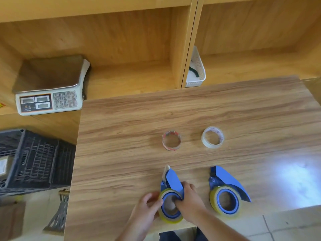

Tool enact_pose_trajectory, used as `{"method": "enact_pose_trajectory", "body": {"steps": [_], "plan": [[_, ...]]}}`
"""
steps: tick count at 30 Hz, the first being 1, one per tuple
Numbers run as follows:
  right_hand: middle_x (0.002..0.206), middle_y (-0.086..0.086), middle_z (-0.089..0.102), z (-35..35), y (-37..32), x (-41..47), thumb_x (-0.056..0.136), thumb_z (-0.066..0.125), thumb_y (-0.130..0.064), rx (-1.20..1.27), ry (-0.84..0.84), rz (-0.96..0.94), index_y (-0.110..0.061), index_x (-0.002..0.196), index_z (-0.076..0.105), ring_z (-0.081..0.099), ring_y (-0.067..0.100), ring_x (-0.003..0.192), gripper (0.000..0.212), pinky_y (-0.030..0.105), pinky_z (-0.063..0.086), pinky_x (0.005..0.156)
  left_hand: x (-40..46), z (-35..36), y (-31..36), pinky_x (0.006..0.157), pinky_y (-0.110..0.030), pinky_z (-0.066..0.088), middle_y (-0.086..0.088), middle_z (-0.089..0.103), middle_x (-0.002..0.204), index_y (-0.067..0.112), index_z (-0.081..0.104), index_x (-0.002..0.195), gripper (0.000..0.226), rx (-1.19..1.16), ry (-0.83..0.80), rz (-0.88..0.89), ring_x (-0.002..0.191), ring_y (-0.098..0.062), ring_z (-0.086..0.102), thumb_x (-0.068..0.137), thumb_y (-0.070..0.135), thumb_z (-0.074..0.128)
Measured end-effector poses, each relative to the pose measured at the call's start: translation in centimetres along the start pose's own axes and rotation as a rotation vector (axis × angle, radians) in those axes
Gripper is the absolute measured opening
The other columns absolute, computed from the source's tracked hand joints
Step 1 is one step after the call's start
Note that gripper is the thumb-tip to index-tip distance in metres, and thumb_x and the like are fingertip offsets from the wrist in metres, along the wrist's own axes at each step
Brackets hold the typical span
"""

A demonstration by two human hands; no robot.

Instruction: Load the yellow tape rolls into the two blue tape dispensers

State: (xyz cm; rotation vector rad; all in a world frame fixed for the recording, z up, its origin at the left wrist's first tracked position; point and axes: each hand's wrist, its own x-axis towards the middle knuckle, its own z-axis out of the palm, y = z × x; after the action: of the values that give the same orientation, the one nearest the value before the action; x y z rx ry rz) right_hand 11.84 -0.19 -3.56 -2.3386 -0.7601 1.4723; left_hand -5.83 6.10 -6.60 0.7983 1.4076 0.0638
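Two blue tape dispensers lie near the table's front edge. The left dispenser (pixel 172 180) carries a yellow tape roll (pixel 169 219) around its blue hub. My left hand (pixel 147 207) grips that roll's left rim. My right hand (pixel 188 200) holds the dispenser from the right, with fingers hooked into the hub's hole. A strip of tape sticks up past the left dispenser's tip. The right dispenser (pixel 225 178) lies untouched with a second yellow roll (pixel 212 199) seated on its hub.
Two used-up tape cores stand farther back on the wooden table (pixel 121 136): one red-printed (pixel 171 140), one whitish (pixel 212 137). A weighing scale (pixel 48 87) sits on the shelf at left, a white basket (pixel 196 70) behind, a black crate (pixel 34 160) left of the table.
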Motion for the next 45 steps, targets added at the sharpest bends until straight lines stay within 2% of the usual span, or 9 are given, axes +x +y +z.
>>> {"method": "enact_pose_trajectory", "body": {"steps": [3, 6, 12, 17, 21, 25, 34, 41, 45], "plan": [[0.122, -0.007, 0.043, 0.2, 0.1, 0.2, 0.086, 0.062, -0.022, -0.029, 0.017, -0.028, -0.032, 0.134, 0.046, 0.061, 0.02, 0.105, 0.052, 0.037, 0.054, 0.093, 0.1, 0.1, -0.4, 0.099, -0.041, 0.057, 0.008, 0.077, 0.113, 0.022, 0.065, 0.129, 0.091, 0.07, 0.035, 0.005, 0.102, -0.01, 0.074, 0.052, 0.063, 0.092], [0.122, -0.007, 0.043, 0.5, 0.2, 0.1, 0.083, 0.062, -0.022, -0.041, 0.025, -0.045, -0.034, 0.132, 0.045, 0.06, 0.022, 0.107, 0.053, 0.041, 0.053, 0.095, -1.3, 0.5, 0.7, 0.095, -0.026, 0.048, 0.012, 0.067, 0.114, 0.028, 0.063, 0.125, 0.054, 0.178, 0.083, 0.034, 0.103, -0.008, 0.066, 0.078, 0.045, 0.084], [0.124, -0.007, 0.041, 0.9, 0.6, 0.2, 0.084, 0.065, -0.02, -0.029, 0.036, -0.056, -0.033, 0.133, 0.043, 0.058, 0.022, 0.11, 0.056, 0.04, 0.053, 0.098, -1.2, 0.4, 0.7, 0.088, -0.025, 0.043, 0.004, 0.067, 0.126, 0.022, 0.061, 0.138, 0.062, 0.3, 0.145, 0.061, 0.108, -0.01, 0.062, 0.084, 0.049, 0.076], [0.136, -0.002, 0.04, -0.3, 0.5, -0.9, 0.083, 0.064, -0.031, 0.004, 0.067, -0.09, -0.026, 0.147, 0.033, 0.053, 0.022, 0.118, 0.071, 0.033, 0.049, 0.095, -3.0, 1.5, 1.9, 0.083, -0.028, 0.047, 0.006, 0.065, 0.116, 0.034, 0.066, 0.115, 0.029, 0.437, 0.275, 0.212, 0.1, -0.012, 0.064, 0.088, 0.04, 0.072], [0.125, 0.001, 0.046, -4.6, 1.1, -3.3, 0.086, 0.056, -0.022, -0.089, 0.285, -0.246, -0.022, 0.138, 0.041, 0.045, 0.024, 0.117, 0.054, 0.033, 0.043, 0.093, -6.7, 4.8, 3.5, 0.069, -0.016, 0.044, 0.009, 0.059, 0.104, 0.041, 0.058, 0.098, 0.027, 0.451, 0.319, 0.497, 0.086, -0.007, 0.061, 0.09, 0.019, 0.071], [0.117, 0.005, 0.057, -10.2, 5.0, -3.3, 0.072, 0.066, -0.02, -0.219, 0.579, -0.264, -0.019, 0.129, 0.053, 0.053, 0.032, 0.104, 0.058, 0.041, 0.045, 0.09, -8.2, 10.6, 3.5, 0.074, -0.01, 0.046, 0.009, 0.058, 0.099, 0.037, 0.06, 0.103, 0.028, 0.593, 0.172, 0.658, 0.083, -0.011, 0.059, 0.087, 0.018, 0.074], [0.142, 0.006, 0.047, -15.8, 10.7, -2.5, 0.077, 0.068, -0.036, -0.123, 0.183, 0.018, -0.023, 0.151, 0.031, 0.044, 0.031, 0.129, 0.084, 0.04, 0.042, 0.106, -5.8, 20.7, 2.9, 0.087, -0.024, 0.037, -0.001, 0.052, 0.136, 0.02, 0.047, 0.14, 0.065, 0.709, 0.125, 0.237, 0.122, -0.02, 0.057, 0.087, 0.051, 0.068], [0.146, 0.004, 0.045, -14.5, 11.7, -2.1, 0.081, 0.063, -0.029, -0.172, 0.13, -0.023, -0.022, 0.15, 0.034, 0.048, 0.029, 0.129, 0.076, 0.04, 0.046, 0.105, -4.6, 22.5, 2.4, 0.076, -0.03, 0.046, -0.001, 0.059, 0.111, 0.021, 0.06, 0.109, 0.03, 0.769, 0.214, 0.213, 0.095, -0.021, 0.06, 0.087, 0.04, 0.068], [0.129, 0.003, 0.052, -14.7, 11.8, -2.3, 0.083, 0.063, -0.023, -0.106, 0.102, -0.016, -0.021, 0.134, 0.044, 0.06, 0.029, 0.111, 0.055, 0.038, 0.052, 0.088, -5.5, 23.0, 2.8, 0.071, -0.034, 0.047, 0.002, 0.061, 0.092, 0.023, 0.056, 0.088, 0.014, 0.747, 0.222, 0.243, 0.079, -0.019, 0.057, 0.086, 0.034, 0.065]]}}
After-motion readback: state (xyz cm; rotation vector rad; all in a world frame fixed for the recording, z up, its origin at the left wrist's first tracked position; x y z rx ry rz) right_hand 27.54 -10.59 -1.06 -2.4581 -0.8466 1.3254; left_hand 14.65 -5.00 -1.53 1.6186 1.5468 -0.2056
